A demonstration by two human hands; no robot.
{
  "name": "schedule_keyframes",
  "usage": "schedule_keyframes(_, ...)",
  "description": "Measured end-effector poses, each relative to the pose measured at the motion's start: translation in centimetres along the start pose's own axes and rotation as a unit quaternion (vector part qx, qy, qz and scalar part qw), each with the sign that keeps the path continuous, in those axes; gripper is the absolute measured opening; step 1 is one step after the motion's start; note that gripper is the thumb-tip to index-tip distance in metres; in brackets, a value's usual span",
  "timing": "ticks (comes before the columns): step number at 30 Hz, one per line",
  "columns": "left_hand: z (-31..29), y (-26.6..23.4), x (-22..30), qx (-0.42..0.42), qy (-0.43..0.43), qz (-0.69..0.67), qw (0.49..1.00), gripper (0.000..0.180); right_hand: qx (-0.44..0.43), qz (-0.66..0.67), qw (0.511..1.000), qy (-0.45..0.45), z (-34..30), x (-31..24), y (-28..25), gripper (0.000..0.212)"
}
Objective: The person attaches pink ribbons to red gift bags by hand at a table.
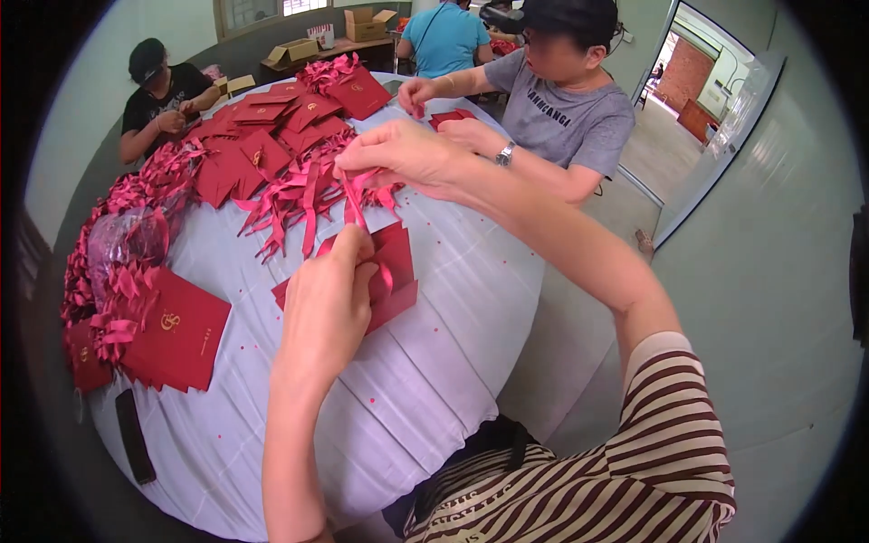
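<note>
My left hand [328, 303] is closed at the near edge of a red paper bag [398, 303], its thumb and fingers gripping the paper and the lower part of a ribbon. From there a pink-red ribbon [354, 201] runs up, drawn fairly taut, to my right hand [403, 156], which pinches its upper end above the table. Part of the bag is hidden behind my left hand. Just beyond it lies a heap of loose ribbons [294, 199]. Left of my left hand rests a stack of red bags [181, 330] with gold emblems and bunched ribbons.
A pale cloth covers the round table [444, 317], with small red specks on it. More red bags [262, 113] pile up at the far side. A dark phone-like object [135, 436] lies at the near left edge. Co-workers [566, 118] sit around; cardboard boxes [367, 24] stand behind.
</note>
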State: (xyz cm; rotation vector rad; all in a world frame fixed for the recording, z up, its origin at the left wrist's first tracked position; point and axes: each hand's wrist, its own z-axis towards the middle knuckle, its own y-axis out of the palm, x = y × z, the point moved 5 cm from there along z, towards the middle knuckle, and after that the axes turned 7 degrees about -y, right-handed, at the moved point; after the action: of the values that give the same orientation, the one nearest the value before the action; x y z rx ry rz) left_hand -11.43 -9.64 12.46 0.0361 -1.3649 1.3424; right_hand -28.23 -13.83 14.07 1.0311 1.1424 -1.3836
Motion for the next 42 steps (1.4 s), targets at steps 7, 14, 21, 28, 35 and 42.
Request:
schedule_keyframes(7, -0.1, -0.4, 0.8, -0.012, 0.022, 0.011, 1.0, 0.01, 0.079, 0.214, 0.971, -0.072, 1.4, 1.5, -3.0, 0.018)
schedule_keyframes(14, 0.2, 0.0, 0.4, -0.015, 0.037, 0.023, 0.999, 0.016, -0.1, 0.349, 0.932, -0.024, -1.1, 4.6, 0.0, 0.033)
schedule_keyframes(21, 0.5, 0.2, 0.4, 0.025, 0.027, 0.101, 0.994, 0.017, -0.14, 0.106, 0.981, -0.086, -4.2, 4.9, 2.0, 0.032)
schedule_keyframes(28, 0.8, 0.5, 0.6, 0.033, 0.03, 0.109, 0.993, 0.013, -0.027, 0.05, 0.99, -0.131, -4.7, 4.8, 2.4, 0.029)
schedule_keyframes(35, 0.2, 0.6, 1.3, 0.058, 0.03, 0.113, 0.991, 0.012, 0.058, 0.002, 0.987, -0.149, -5.9, 4.9, 3.5, 0.027)
schedule_keyframes(42, -1.3, -2.3, -0.8, 0.078, -0.139, -0.004, 0.987, 0.009, 0.345, -0.184, 0.888, -0.241, -5.0, 4.6, -11.0, 0.018)
